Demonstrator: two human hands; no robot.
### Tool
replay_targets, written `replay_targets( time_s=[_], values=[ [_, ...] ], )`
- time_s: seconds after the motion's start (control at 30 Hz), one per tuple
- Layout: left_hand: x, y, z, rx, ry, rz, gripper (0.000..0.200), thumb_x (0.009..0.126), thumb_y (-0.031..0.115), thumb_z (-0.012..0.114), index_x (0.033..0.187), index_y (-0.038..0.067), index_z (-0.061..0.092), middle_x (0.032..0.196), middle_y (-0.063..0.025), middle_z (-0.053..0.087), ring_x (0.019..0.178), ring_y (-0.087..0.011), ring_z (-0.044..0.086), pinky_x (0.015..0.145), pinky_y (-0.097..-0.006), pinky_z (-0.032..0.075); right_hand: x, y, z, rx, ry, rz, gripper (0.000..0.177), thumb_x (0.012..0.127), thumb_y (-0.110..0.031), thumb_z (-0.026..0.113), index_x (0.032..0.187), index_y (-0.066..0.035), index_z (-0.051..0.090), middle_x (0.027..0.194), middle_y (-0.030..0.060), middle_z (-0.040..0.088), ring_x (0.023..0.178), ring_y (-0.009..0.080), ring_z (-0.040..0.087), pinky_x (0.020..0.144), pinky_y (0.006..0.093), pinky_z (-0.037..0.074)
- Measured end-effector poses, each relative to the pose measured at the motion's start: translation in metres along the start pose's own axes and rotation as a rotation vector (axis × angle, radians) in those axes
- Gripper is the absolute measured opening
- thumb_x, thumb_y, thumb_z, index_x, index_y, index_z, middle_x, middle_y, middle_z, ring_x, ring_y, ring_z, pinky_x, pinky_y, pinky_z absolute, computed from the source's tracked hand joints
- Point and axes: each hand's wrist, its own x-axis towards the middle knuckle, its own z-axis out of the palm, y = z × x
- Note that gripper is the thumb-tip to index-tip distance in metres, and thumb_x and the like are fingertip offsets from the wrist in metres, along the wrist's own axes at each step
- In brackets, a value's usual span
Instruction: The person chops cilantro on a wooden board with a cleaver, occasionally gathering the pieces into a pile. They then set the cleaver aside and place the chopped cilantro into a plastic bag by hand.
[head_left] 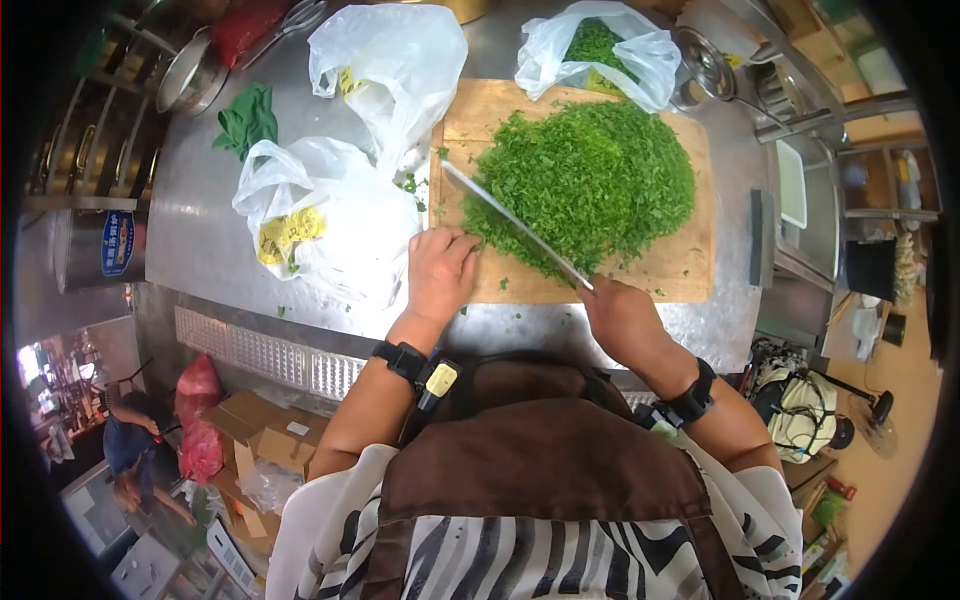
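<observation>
A large heap of chopped green herbs (590,180) covers most of a wooden cutting board (690,285). My right hand (625,320) is wrapped round the handle of a knife (520,225), whose blade slants up and left across the heap's left edge. At the board's lower left edge rests my left hand (442,270), its fingers bent and close together near the herbs; whether anything is under them is hidden. Beside it, to the left, lies a white plastic bag (340,220) with yellow print.
On the metal table (200,240) are another white bag (400,60), a bag of greens (600,55), a green cloth (247,120) and a metal bowl (195,75). Cardboard boxes (265,430) stand at lower left, near another person (140,440).
</observation>
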Motion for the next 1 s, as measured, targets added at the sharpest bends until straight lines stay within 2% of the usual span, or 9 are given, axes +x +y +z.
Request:
replay_targets(
  time_s=[0.17, 0.47, 0.6, 0.7, 0.87, 1.0],
  values=[
    [0.000, -0.002, 0.001, 0.056, 0.024, 0.061, 0.016, 0.073, 0.004, 0.070, 0.088, 0.010, 0.068, 0.090, -0.0063, 0.060, 0.089, -0.0278, 0.057, 0.082, -0.0405, 0.041, 0.000, -0.009, -0.009, -0.046, -0.055, -0.009, 0.021, 0.096, -0.019, 0.055, 0.090, 0.000, 0.056, 0.075, 0.0232, 0.065, 0.069, 0.0424, 0.064, 0.063, 0.0509, 0.051],
    [-0.006, -0.007, 0.001, 0.052, 0.042, 0.012, 0.011, 0.076, 0.006, 0.070, 0.085, 0.011, 0.067, 0.080, -0.0056, 0.062, 0.077, -0.0277, 0.059, 0.074, -0.0393, 0.043, -0.006, -0.008, 0.000, -0.003, -0.054, -0.050, 0.021, 0.096, -0.018, 0.056, 0.085, 0.000, 0.056, 0.075, 0.0238, 0.065, 0.069, 0.0426, 0.064, 0.063, 0.0498, 0.052],
    [-0.005, -0.005, -0.006, 0.035, 0.034, 0.002, 0.010, 0.077, 0.005, 0.069, 0.085, 0.011, 0.068, 0.080, -0.0057, 0.064, 0.076, -0.0280, 0.060, 0.074, -0.0393, 0.044, -0.004, -0.001, 0.003, -0.013, -0.065, -0.079, 0.021, 0.096, -0.018, 0.056, 0.085, 0.000, 0.056, 0.075, 0.0240, 0.065, 0.070, 0.0425, 0.064, 0.063, 0.0498, 0.052],
    [-0.011, -0.007, -0.016, -0.018, -0.021, -0.056, 0.009, 0.077, 0.006, 0.068, 0.085, 0.011, 0.068, 0.085, -0.0060, 0.066, 0.080, -0.0279, 0.061, 0.076, -0.0390, 0.044, -0.009, -0.009, -0.002, 0.023, -0.075, -0.074, 0.021, 0.095, -0.019, 0.057, 0.085, 0.000, 0.056, 0.076, 0.0242, 0.065, 0.069, 0.0427, 0.064, 0.063, 0.0496, 0.052],
    [-0.015, -0.008, -0.023, -0.067, -0.115, 0.068, 0.010, 0.075, 0.009, 0.071, 0.084, 0.011, 0.068, 0.095, -0.0044, 0.064, 0.091, -0.0270, 0.059, 0.083, -0.0401, 0.042, -0.011, -0.005, 0.000, -0.014, -0.105, -0.097, 0.022, 0.096, -0.020, 0.056, 0.086, 0.000, 0.057, 0.075, 0.0226, 0.066, 0.068, 0.0414, 0.065, 0.063, 0.0490, 0.053],
    [-0.011, -0.004, -0.020, -0.060, -0.096, 0.116, 0.011, 0.074, 0.010, 0.072, 0.084, 0.011, 0.068, 0.094, -0.0034, 0.062, 0.091, -0.0265, 0.057, 0.083, -0.0403, 0.041, -0.012, -0.003, 0.001, -0.006, -0.050, -0.085, 0.021, 0.096, -0.020, 0.055, 0.087, -0.001, 0.057, 0.073, 0.0217, 0.065, 0.067, 0.0405, 0.065, 0.062, 0.0488, 0.053]
  ],
)
